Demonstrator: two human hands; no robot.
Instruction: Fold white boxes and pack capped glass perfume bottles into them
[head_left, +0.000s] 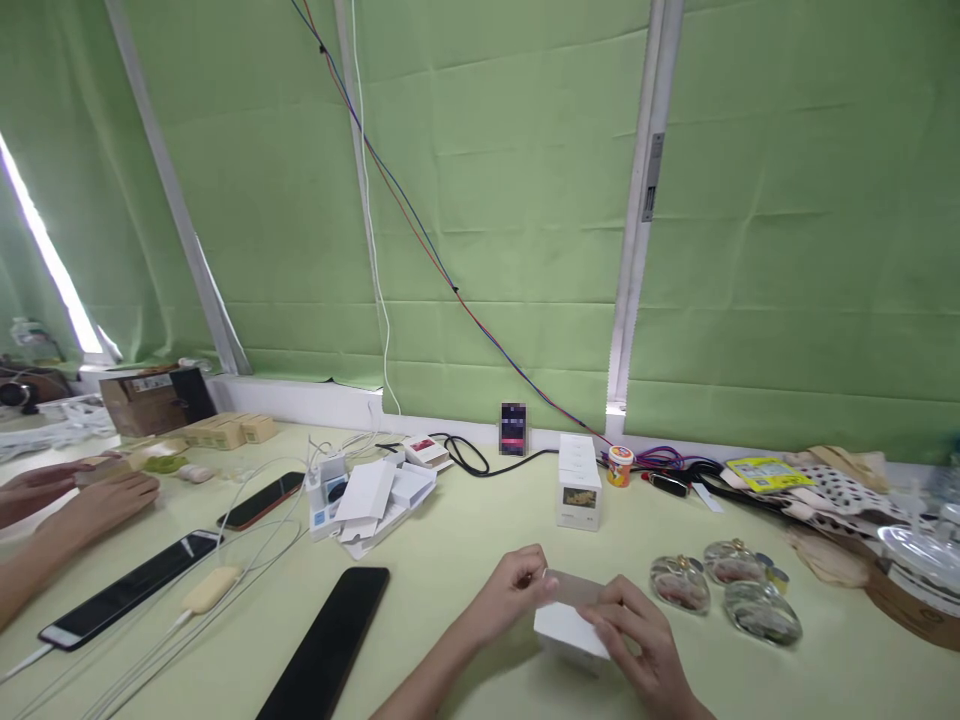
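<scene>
A small white cardboard box [571,632] is between my hands at the front of the table, with a greyish flap or panel standing up along its far side. My left hand [506,597] pinches the left end of that panel between thumb and fingers. On the other side, the fingers of my right hand [639,642] are closed on the panel's right end and the box's right side. Whatever is inside the box cannot be seen. Beyond my hands stands a row of similar white boxes [579,500], the front one bearing a small picture.
Several clear glass bottles [761,612] lie to the right, near a glass jar [922,570]. An orange-labelled tub [619,467] stands by the wall. Left are a black phone [330,640], opened white packaging [382,500], cables, a yellow power bank [212,590] and another person's hands [97,505].
</scene>
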